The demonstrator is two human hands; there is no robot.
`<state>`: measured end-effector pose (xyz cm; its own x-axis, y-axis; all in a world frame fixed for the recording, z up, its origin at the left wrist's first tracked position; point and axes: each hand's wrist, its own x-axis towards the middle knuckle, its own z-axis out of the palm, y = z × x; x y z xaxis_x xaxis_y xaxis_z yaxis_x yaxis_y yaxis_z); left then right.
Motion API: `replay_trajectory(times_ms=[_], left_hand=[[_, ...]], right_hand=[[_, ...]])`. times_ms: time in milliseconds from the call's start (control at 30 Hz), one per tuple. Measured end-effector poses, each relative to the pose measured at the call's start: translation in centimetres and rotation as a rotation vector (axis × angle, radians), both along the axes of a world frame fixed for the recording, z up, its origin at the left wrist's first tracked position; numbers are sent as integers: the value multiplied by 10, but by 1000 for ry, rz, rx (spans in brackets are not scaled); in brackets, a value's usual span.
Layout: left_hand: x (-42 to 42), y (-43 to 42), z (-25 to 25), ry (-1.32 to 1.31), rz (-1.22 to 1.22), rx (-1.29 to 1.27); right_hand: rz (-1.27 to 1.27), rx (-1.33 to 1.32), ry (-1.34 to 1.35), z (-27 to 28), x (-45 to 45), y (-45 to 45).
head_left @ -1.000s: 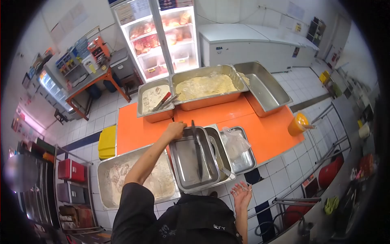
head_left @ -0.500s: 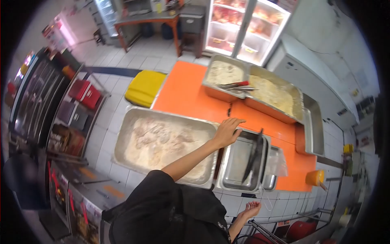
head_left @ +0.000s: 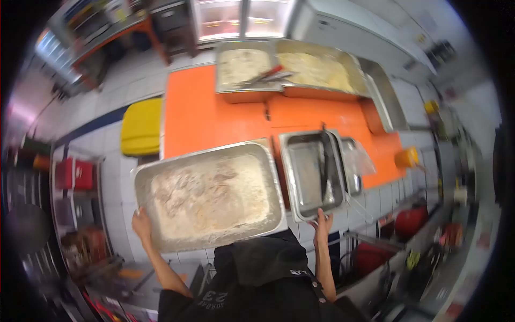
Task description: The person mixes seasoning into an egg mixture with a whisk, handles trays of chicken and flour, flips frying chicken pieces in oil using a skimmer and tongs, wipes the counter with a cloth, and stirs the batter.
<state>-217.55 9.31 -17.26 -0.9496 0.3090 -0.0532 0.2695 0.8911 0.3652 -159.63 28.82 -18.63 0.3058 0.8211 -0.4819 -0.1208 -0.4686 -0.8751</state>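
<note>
My left hand (head_left: 141, 224) is closed on the left side of a large metal tray (head_left: 274, 185). The tray holds pale flour with flour-coated pieces (head_left: 196, 182), which look like raw chicken. My right hand (head_left: 322, 224) grips the front rim of a smaller, deep metal pan (head_left: 296, 206), thumb uppermost. Inside that pan leans a long dark utensil (head_left: 325, 163); its kind is unclear. The pan stands close to the tray's right side, with a narrow gap between them.
On the orange table (head_left: 193, 115), red-handled tongs (head_left: 268, 76) lie across a flour-filled container (head_left: 244, 56), beside a yellowish powder bin (head_left: 316, 70). A plastic bag (head_left: 358, 161) and an orange cup (head_left: 406, 158) are at right. A yellow lidded bin (head_left: 141, 127) stands left.
My left hand has gone from above the gap between tray and pan to the tray's left side. My right hand has come up to the pan's front rim. The view has turned.
</note>
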Motion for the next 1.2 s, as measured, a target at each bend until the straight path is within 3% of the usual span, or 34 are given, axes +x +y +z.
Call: replay_trajectory(times_ms=[100,167,267,400,467,533,567,633,667,733,800,833,867,900,933,967,1000,1033,1100,1133,1167,1200], left_hand=[[-2,9,7,-10,-89,51],[-19,2,1,-163,-141,29],[-30,-1,-9,-33,-259,62],[-37,16,-11,-52,-210,11],[-33,21,13,-51,-188,-13],[1,50,54,-89,-206,-269],[21,62,63,-66,-225,-251],[70,90,76,603,-323,119],[99,111,85,614,-354,143],[173,164,104,98,-561,623],[251,218,96,-226,-792,709],[318,243,115,-394,-847,782],[394,262,142,-570,-898,850],[456,272,165,-589,-1097,741],[507,291,157,-528,-1355,764],[563,297,165,-669,-1499,708],[606,306,166,-560,-1742,483],[648,313,172,-420,-1995,305],[722,335,173,-390,-2368,-62],[754,348,163,-565,-2404,-230],[791,376,131,-519,-2515,-480],[821,399,129,-552,-2568,-491]], right_hand=[[-41,-10,-43,-7,-2,1],[-2,77,-5,-7,-4,-3],[-28,122,-13,11,-12,-13],[16,123,17,28,-12,-13],[39,82,86,25,-7,-15],[115,85,164,39,-1,-18],[175,69,217,43,7,-22],[239,-5,292,24,43,-30],[336,-103,352,12,65,-37],[283,-147,180,-10,109,-58],[238,-189,-46,-83,161,-96],[294,-238,-174,-91,189,-116],[288,-400,-512,-104,212,-136],[456,-372,-683,-148,239,-173],[324,-416,-673,-186,263,-192],[185,-451,-659,-224,286,-212],[-237,-547,-407,-221,301,-225],[-243,-556,-411,-217,330,-230],[-309,-597,-232,-158,362,-229],[-396,-525,-160,-159,383,-229],[-478,-446,-93,-161,407,-225],[-520,-318,-68,-157,427,-219]])
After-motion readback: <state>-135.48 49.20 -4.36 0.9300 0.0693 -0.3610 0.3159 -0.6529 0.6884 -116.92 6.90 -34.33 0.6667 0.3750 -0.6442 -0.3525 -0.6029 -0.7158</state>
